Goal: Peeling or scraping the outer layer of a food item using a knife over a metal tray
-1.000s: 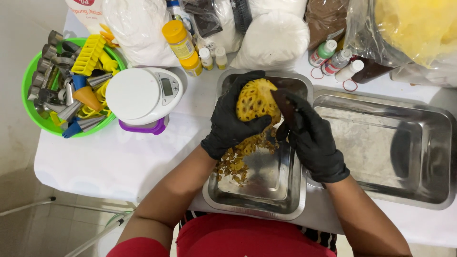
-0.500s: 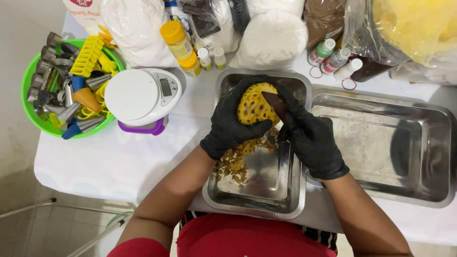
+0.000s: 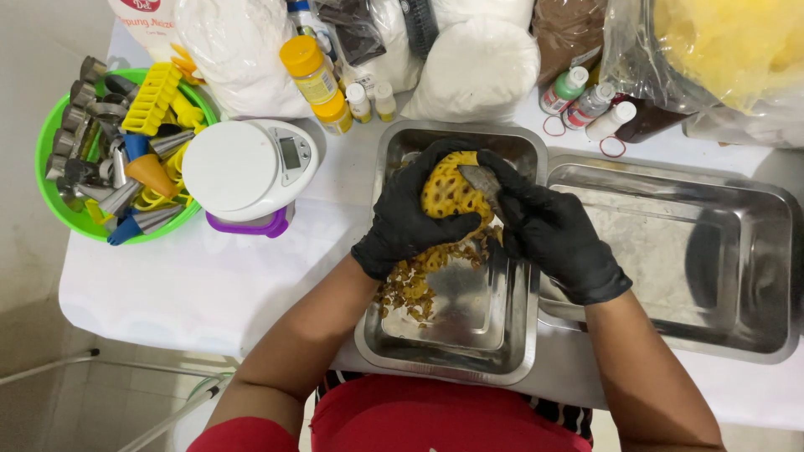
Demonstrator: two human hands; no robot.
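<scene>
Pineapple (image 3: pixel 448 194) between fingers (image 3: pixel 435 226) of left hand (image 3: pixel 410 218) and right hand (image 3: pixel 553 230), over tray (image 3: pixel 448 351). Knife (image 3: pixel 481 180) at right fingertips, on fruit. Peelings (image 3: pixel 410 285) below left fingers. Scale (image 3: pixel 243 172) left of them; second tray (image 3: pixel 754 276) right.

You have one view only, head-worn, looking steeply down from close above the table (image 3: pixel 209 285). Your forearms enter from the bottom edge; the steel tray (image 3: pixel 435 335) sits at centre frame, the table's far clutter along the top edge.
</scene>
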